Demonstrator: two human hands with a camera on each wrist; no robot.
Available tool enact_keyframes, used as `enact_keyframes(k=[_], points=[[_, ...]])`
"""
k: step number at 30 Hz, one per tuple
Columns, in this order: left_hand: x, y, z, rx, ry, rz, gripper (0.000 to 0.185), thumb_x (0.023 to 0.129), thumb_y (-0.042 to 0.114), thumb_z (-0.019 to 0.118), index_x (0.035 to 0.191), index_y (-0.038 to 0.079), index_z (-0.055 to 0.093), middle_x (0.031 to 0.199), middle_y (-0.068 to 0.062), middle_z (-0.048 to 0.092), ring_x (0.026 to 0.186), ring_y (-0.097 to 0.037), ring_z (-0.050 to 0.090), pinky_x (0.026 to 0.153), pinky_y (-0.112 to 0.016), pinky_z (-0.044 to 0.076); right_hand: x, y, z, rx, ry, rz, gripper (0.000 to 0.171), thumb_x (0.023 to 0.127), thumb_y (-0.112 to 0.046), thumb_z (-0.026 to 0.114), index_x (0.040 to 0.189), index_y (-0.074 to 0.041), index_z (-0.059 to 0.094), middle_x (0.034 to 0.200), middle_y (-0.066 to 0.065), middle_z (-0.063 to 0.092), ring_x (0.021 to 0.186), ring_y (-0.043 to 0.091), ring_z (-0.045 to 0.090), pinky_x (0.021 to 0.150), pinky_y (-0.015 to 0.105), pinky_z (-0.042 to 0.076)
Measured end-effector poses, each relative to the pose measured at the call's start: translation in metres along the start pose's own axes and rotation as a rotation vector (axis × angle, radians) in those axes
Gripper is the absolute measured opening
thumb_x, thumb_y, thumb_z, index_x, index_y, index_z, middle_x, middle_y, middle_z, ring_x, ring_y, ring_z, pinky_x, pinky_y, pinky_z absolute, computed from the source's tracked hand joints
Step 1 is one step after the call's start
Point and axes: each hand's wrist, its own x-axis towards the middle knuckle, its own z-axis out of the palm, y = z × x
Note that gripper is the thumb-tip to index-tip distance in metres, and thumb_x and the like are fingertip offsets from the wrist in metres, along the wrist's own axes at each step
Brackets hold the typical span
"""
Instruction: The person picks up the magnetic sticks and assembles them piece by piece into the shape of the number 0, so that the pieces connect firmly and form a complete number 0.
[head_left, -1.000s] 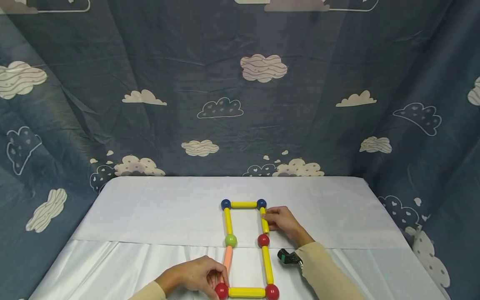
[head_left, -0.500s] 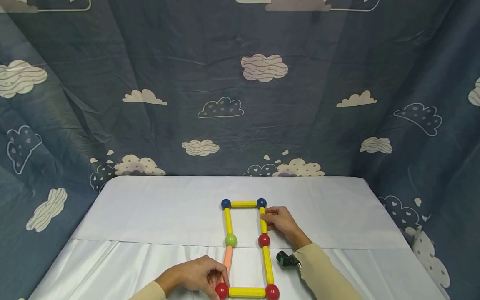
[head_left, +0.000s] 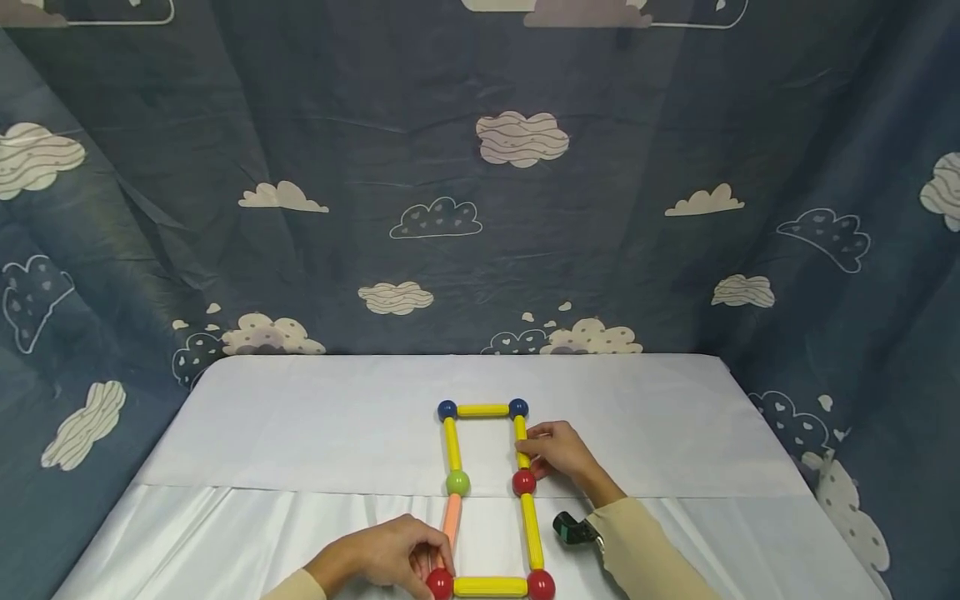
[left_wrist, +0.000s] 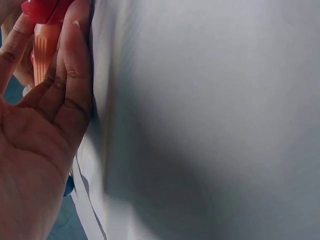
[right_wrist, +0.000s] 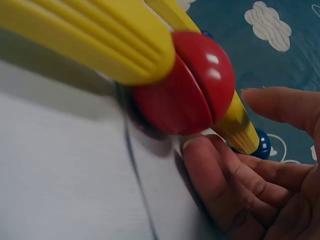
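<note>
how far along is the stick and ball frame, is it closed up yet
Nearly closed: the frame lies flat on the table, yellow top stick joining two blue balls. In hand: the left hand pinches the near-left red ball by the orange stick; the right hand holds the far-right yellow stick above the middle red ball. Left: settling those joints.

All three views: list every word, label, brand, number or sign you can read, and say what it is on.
None: no readable text in any view.
The backdrop cloth has only printed clouds, no lettering.
The sticks and balls of the toy frame are plain colours.
The white tablecloth has no print.
The small black device by the right sleeve is too small to show any marking.
</note>
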Motion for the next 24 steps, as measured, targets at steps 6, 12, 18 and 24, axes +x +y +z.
enact_keyframes(k=[6, 12, 18, 24], points=[[0.0, 0.001, 0.001, 0.018, 0.009, -0.014, 0.024, 0.075, 0.009, 0.082, 0.093, 0.018, 0.068, 0.078, 0.016, 0.059, 0.065, 0.002, 0.05, 0.059, -0.016, 0.045, -0.008, 0.004, 0.002, 0.01, 0.012, -0.013, 0.033, 0.084, -0.015, 0.074, 0.108, 0.004, 0.064, 0.078, 0.009, 0.065, 0.055, 0.016, 0.059, 0.057, 0.026, 0.053], [-0.002, 0.001, 0.001, 0.034, 0.017, -0.031, 0.024, 0.075, 0.01, 0.082, 0.093, 0.019, 0.068, 0.081, 0.016, 0.06, 0.068, 0.002, 0.05, 0.062, -0.016, 0.045, -0.006, 0.007, 0.004, 0.033, 0.008, -0.021, 0.032, 0.084, -0.015, 0.075, 0.107, 0.005, 0.064, 0.078, 0.009, 0.065, 0.056, 0.017, 0.061, 0.058, 0.027, 0.054], [-0.005, 0.002, 0.0, 0.041, -0.008, -0.03, 0.026, 0.078, 0.012, 0.08, 0.1, 0.019, 0.069, 0.082, 0.016, 0.059, 0.069, 0.003, 0.051, 0.064, -0.017, 0.046, -0.004, 0.009, 0.005, 0.039, -0.009, -0.01, 0.033, 0.084, -0.016, 0.074, 0.108, 0.005, 0.063, 0.081, 0.008, 0.067, 0.06, 0.018, 0.061, 0.058, 0.027, 0.054], [-0.007, 0.008, -0.011, 0.016, 0.029, -0.01, 0.037, 0.082, 0.016, 0.077, 0.117, 0.015, 0.067, 0.087, 0.008, 0.062, 0.071, 0.0, 0.056, 0.068, -0.019, 0.048, -0.003, 0.01, 0.004, 0.039, -0.008, -0.012, 0.033, 0.085, -0.016, 0.074, 0.108, 0.004, 0.064, 0.081, 0.008, 0.067, 0.061, 0.018, 0.06, 0.059, 0.027, 0.054]])
